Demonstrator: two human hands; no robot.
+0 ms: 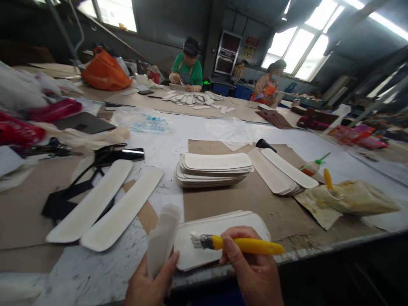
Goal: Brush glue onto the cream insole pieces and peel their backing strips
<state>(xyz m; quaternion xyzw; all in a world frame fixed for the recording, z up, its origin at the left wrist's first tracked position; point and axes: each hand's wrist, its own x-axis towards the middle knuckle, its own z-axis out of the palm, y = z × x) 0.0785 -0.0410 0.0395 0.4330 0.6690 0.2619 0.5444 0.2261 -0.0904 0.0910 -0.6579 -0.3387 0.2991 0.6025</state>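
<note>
My left hand (153, 278) grips a long pale strip with rounded ends (163, 238), held up on edge at the table's front. In my right hand (250, 263) is a brush with a yellow handle (251, 245); white stuff coats its bristles, which point left. The brush is over a low pile of white strips (197, 250) right in front of me; I cannot tell whether the bristles touch it. Behind that pile stands a taller stack of the same strips (215, 170). Two more strips (123, 208) lie side by side to the left.
To the right are fanned strips (274, 170), a small bottle with a green tip (314, 165) and a stained yellowish bag (360, 197). A black phone (127, 155) and orange bag (105, 70) are at left. Two people (189, 70) work across the table.
</note>
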